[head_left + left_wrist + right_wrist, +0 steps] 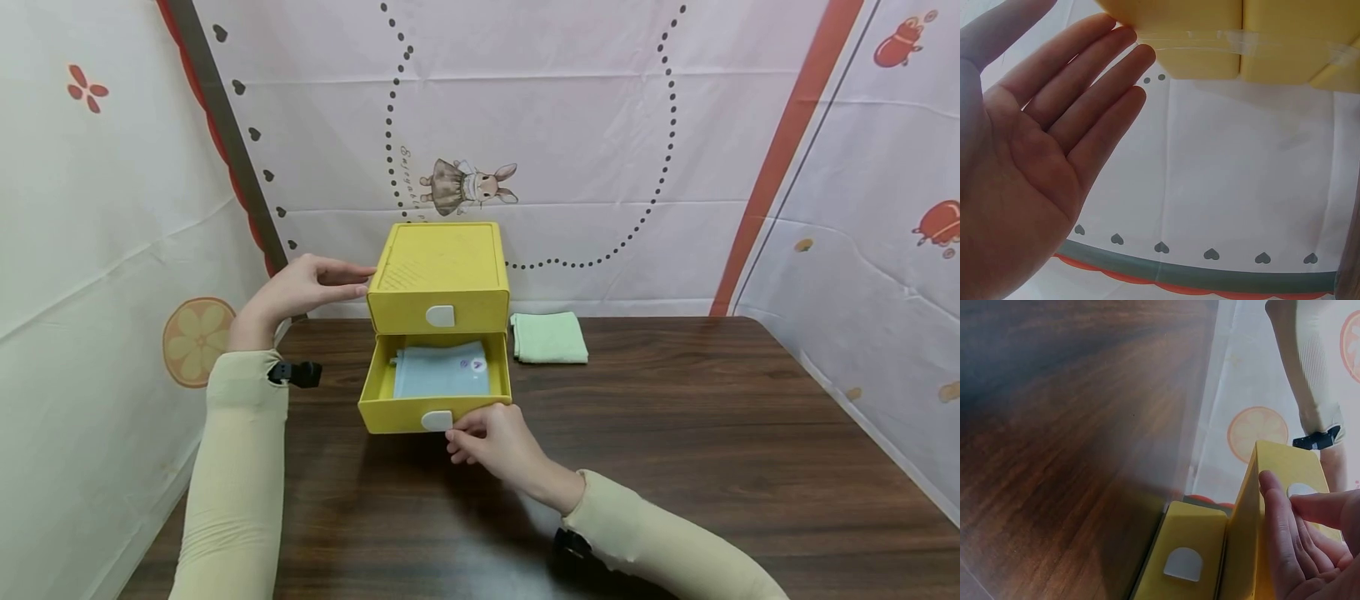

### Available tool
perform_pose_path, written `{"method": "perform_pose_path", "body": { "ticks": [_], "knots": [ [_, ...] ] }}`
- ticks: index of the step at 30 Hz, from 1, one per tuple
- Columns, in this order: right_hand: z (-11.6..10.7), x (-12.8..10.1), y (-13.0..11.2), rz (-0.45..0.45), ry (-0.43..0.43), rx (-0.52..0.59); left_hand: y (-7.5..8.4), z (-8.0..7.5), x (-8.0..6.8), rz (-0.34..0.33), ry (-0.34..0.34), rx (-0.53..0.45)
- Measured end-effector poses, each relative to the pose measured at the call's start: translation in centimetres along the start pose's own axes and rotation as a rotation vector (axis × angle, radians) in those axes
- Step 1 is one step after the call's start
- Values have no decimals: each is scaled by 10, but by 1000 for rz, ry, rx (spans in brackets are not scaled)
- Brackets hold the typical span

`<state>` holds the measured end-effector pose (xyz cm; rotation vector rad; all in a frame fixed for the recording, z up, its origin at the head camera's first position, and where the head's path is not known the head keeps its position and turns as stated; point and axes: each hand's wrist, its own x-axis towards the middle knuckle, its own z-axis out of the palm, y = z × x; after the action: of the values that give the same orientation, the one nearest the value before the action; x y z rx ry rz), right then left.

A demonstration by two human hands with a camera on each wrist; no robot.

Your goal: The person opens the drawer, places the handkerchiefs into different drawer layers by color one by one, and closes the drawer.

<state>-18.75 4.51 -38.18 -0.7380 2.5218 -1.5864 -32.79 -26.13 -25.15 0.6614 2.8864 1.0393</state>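
Note:
A yellow drawer unit (440, 258) stands at the back of the table. Its middle drawer (367, 402) is pulled out, and inside lies a light blue zip pouch (431, 372). At the front of that drawer, my right hand (498, 442) has its thumb and fingers at the white pull tab (437, 420), gripping it. Below, a shut drawer front (1175, 534) with its own white tab shows in the right wrist view; the head view hides it. My left hand (300, 287), fingers straight, rests its fingertips against the unit's upper left side.
A folded pale green cloth (550, 337) lies right of the unit on the dark wooden table (712, 433). Printed white sheeting (570, 150) hangs behind and at both sides, close to the left arm.

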Motion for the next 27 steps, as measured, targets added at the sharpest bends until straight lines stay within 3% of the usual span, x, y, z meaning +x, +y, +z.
{"method": "perform_pose_path", "body": {
  "ticks": [20, 27],
  "knots": [
    [-5, 18, 8, 67, 39, 49, 4, -2, 0, 8, 7, 47],
    [-6, 23, 12, 46, 59, 60, 5, -2, 1, 23, 18, 76]
  ]
}}
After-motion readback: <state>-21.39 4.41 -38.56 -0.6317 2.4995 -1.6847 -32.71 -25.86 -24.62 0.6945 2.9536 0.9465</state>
